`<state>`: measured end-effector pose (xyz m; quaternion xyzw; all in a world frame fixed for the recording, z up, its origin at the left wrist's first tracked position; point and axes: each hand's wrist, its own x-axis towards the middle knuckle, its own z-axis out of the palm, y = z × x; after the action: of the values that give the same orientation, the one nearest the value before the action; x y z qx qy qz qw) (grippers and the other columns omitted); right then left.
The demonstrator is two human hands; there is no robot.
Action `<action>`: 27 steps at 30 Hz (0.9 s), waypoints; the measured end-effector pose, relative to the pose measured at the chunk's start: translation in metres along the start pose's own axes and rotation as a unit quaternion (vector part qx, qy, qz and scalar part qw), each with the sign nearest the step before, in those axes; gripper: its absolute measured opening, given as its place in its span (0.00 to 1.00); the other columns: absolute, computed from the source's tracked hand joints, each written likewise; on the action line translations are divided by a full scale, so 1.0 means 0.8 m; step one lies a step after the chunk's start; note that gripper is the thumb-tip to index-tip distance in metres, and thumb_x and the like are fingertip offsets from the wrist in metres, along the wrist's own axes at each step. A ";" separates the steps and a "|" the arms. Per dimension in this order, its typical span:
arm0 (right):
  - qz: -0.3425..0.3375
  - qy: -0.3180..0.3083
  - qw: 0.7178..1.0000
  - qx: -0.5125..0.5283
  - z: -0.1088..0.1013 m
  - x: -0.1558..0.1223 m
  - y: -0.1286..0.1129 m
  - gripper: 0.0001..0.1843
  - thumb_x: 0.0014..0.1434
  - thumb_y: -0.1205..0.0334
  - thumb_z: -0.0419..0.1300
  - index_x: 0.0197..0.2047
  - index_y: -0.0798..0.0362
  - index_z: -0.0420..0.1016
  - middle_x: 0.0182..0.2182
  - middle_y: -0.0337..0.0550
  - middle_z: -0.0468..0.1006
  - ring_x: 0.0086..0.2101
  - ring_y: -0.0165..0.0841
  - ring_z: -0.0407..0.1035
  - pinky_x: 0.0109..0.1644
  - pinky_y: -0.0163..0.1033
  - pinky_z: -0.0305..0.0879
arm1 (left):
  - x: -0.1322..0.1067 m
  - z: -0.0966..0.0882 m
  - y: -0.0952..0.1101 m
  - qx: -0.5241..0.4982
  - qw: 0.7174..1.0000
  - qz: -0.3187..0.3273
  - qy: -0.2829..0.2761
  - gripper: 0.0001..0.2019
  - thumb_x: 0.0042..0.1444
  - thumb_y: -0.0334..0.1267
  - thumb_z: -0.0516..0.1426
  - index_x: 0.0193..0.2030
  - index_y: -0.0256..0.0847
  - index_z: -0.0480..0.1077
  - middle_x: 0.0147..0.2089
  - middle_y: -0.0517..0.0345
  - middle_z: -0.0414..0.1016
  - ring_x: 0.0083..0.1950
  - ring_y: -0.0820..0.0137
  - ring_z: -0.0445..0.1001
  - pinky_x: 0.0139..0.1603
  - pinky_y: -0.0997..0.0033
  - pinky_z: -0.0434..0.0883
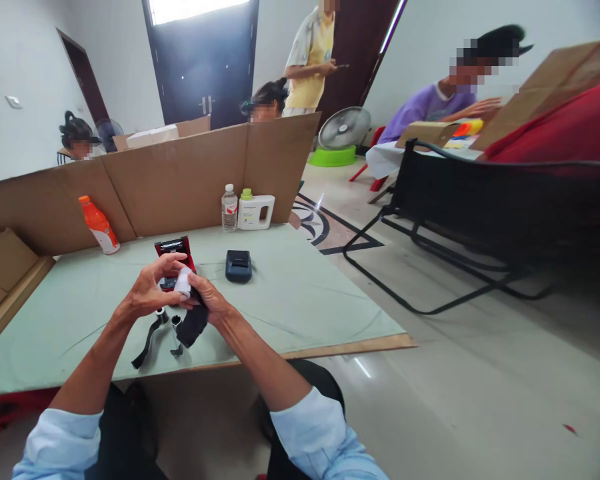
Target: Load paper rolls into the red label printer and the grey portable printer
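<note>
Between my two hands, over the table, is a small white roll, probably paper. My left hand grips it with thumb below and fingers above. From the other side, my right hand closes on the same roll. A black strip-like piece hangs under my right hand; whether it joins the roll I cannot tell. Just behind my hands stands a red and black device with its lid up, partly covered by my fingers. Below lie a small spool with a black ribbon and another small spool with a dark tail.
A dark boxy device sits to the right. Along the cardboard screen stand an orange bottle, a water bottle and a white jug. A black folding chair is at right. Several people are beyond.
</note>
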<state>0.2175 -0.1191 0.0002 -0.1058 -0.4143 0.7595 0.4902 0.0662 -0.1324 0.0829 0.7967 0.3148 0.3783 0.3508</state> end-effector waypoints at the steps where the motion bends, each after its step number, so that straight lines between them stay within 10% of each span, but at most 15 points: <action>1: -0.007 -0.004 1.000 0.008 0.003 0.001 0.000 0.34 0.43 0.29 0.73 0.26 0.53 0.72 0.14 0.29 0.60 0.17 0.23 0.48 0.21 0.33 0.51 | -0.001 0.002 -0.007 -0.039 0.999 0.000 0.017 0.36 0.45 0.35 0.72 0.63 0.41 0.70 0.48 0.50 0.80 0.48 0.63 0.79 0.51 0.63 0.75; 12: -0.045 0.029 0.997 0.054 0.011 -0.001 -0.004 0.29 0.46 0.36 0.75 0.30 0.53 0.72 0.15 0.27 0.62 0.16 0.21 0.45 0.19 0.31 0.50 | -0.006 0.027 -0.035 -0.202 0.972 -0.025 0.115 0.37 0.42 0.40 0.75 0.61 0.42 0.73 0.50 0.49 0.82 0.45 0.62 0.81 0.45 0.66 0.78; 20: -0.017 0.134 0.988 -0.075 0.003 0.019 -0.029 0.32 0.41 0.34 0.76 0.27 0.56 0.75 0.17 0.32 0.69 0.17 0.22 0.55 0.19 0.31 0.51 | -0.003 -0.001 -0.008 0.224 0.969 0.057 0.081 0.23 0.54 0.34 0.66 0.59 0.42 0.78 0.57 0.48 0.82 0.58 0.58 0.79 0.65 0.53 0.74; 27: 0.031 0.026 0.992 -0.117 0.028 0.053 -0.042 0.28 0.42 0.41 0.78 0.32 0.57 0.77 0.23 0.36 0.77 0.23 0.26 0.68 0.26 0.32 0.64 | 0.002 -0.069 -0.004 0.312 0.937 0.045 0.148 0.20 0.62 0.35 0.58 0.60 0.40 0.78 0.56 0.47 0.82 0.52 0.61 0.81 0.50 0.64 0.80</action>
<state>0.2057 -0.0898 0.0499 -0.1948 -0.4838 0.7178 0.4612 0.0208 -0.1117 0.1064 0.8146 0.4291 0.3900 0.0161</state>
